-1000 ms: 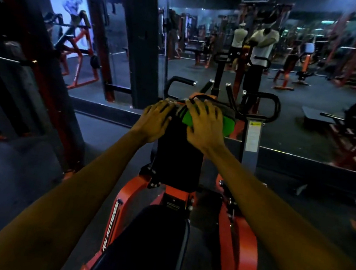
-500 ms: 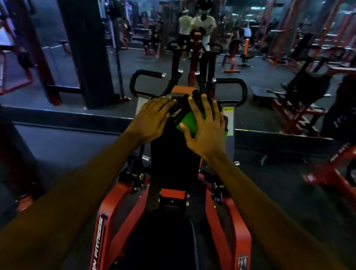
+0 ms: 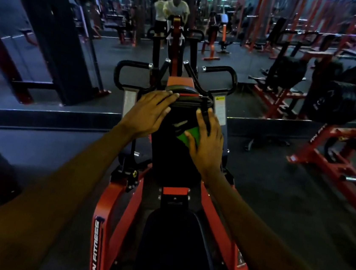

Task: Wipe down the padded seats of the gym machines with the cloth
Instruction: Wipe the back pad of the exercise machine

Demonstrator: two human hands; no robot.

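Observation:
An orange-framed gym machine stands in front of me with an upright black chest pad [image 3: 170, 156] and a black seat pad [image 3: 173, 245] below it. My right hand [image 3: 205, 142] presses a green cloth [image 3: 190, 136] flat against the upper right of the chest pad; most of the cloth is hidden under the palm. My left hand [image 3: 150, 114] lies spread on the pad's top left corner, fingers apart, holding nothing.
Black handles [image 3: 133, 72] loop out on both sides behind the pad. A wall mirror [image 3: 205, 38] straight ahead reflects a person and more machines. Orange machines with weight plates [image 3: 340, 102] stand to the right. A dark pillar [image 3: 51, 31] rises at the left.
My right hand has slid the green cloth down from the pad's top edge onto its front face. The left hand stays at the top. My view has shifted to face the machine squarely.

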